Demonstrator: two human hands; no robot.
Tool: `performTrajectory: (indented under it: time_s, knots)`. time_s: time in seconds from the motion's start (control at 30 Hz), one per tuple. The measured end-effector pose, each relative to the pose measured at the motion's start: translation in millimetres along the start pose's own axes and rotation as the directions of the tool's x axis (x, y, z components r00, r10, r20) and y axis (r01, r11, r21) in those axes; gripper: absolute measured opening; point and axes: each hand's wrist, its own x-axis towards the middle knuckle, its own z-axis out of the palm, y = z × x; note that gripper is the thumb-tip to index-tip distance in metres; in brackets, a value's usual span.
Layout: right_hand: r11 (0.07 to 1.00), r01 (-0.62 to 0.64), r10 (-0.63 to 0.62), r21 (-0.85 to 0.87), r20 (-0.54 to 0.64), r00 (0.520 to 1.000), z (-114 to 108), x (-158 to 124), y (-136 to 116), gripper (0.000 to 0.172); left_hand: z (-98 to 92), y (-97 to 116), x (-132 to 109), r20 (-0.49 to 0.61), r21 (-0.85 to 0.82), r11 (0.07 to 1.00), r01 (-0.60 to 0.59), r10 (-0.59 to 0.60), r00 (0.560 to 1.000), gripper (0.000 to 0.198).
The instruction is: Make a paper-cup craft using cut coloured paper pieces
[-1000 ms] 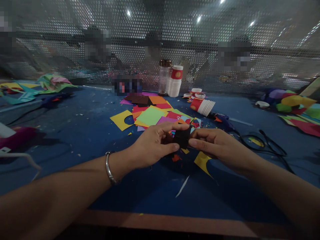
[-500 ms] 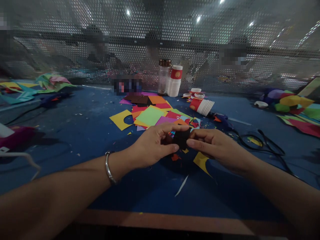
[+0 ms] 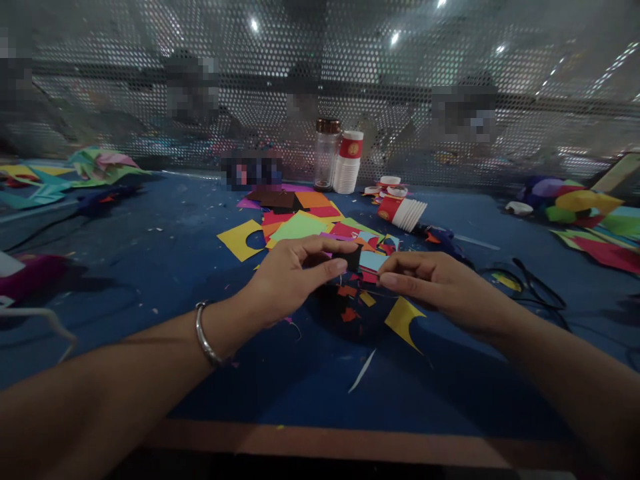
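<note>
My left hand [image 3: 295,270], with a silver bangle at its wrist, pinches a small black paper piece [image 3: 351,259] between thumb and fingers. To its right, my right hand [image 3: 425,280] has thumb and fingertips pressed together, and anything between them is too small to make out. A gap separates the two hands. Beyond them lies a heap of coloured paper, with a light green sheet [image 3: 299,226] on top and a light blue piece [image 3: 373,261] near the fingertips. Small orange scraps [image 3: 349,313] and a yellow cut-out [image 3: 403,321] lie nearer me on the blue table [image 3: 280,393].
Behind the heap stand a clear bottle [image 3: 327,157] and a stack of paper cups [image 3: 349,163]. Another cup stack [image 3: 403,213] lies sideways. A glue gun [image 3: 445,241] and black cable [image 3: 537,283] are at right; a purple object [image 3: 37,279] is at left.
My hands have moved apart. The black paper has shifted left with my left hand, away from my right fingertips, and the light blue piece between them shows more.
</note>
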Motion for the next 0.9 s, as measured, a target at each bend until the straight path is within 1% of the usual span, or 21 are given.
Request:
performTrajectory:
  time_s: [0.1,0.17,0.27,0.37,0.47,0.63,0.77,0.9]
  knots:
    - [1.000,0.009,-0.009,-0.009,0.007,1.000,-2,0,0,0.047,-0.1,-2,3,-0.054,-0.052,0.998,0.039,-0.042,0.998,0.028]
    - [1.000,0.013,-0.013,-0.008,0.009,1.000,-2,0,0,0.049,0.7,-4,3,-0.060,-0.090,0.995,0.045,-0.051,0.997,0.029]
    - [1.000,0.012,-0.012,-0.004,0.003,1.000,-2,0,2,0.049,2.0,-4,2,-0.041,-0.125,0.990,0.063,-0.068,0.997,0.032]
    - [1.000,0.010,-0.010,-0.003,-0.018,1.000,-2,0,4,0.046,3.3,-4,0,0.008,-0.155,0.985,0.079,-0.078,0.997,0.035]
    - [1.000,0.016,-0.016,0.004,-0.023,1.000,-2,0,5,0.045,4.8,-3,0,0.040,-0.174,0.983,0.053,-0.047,0.998,0.036]
    - [1.000,0.015,-0.015,0.012,-0.031,0.999,-1,1,3,0.046,7.1,-3,-1,0.042,-0.172,0.985,0.003,0.004,0.999,0.034]
    - [1.000,0.019,-0.018,0.023,-0.025,1.000,0,1,3,0.046,9.2,-5,-2,0.069,-0.134,0.991,-0.014,0.024,0.997,0.037]
    - [0.999,0.020,-0.020,0.041,-0.008,1.000,2,2,1,0.048,12.4,-8,-2,0.112,-0.121,0.992,0.040,-0.027,0.993,0.047]
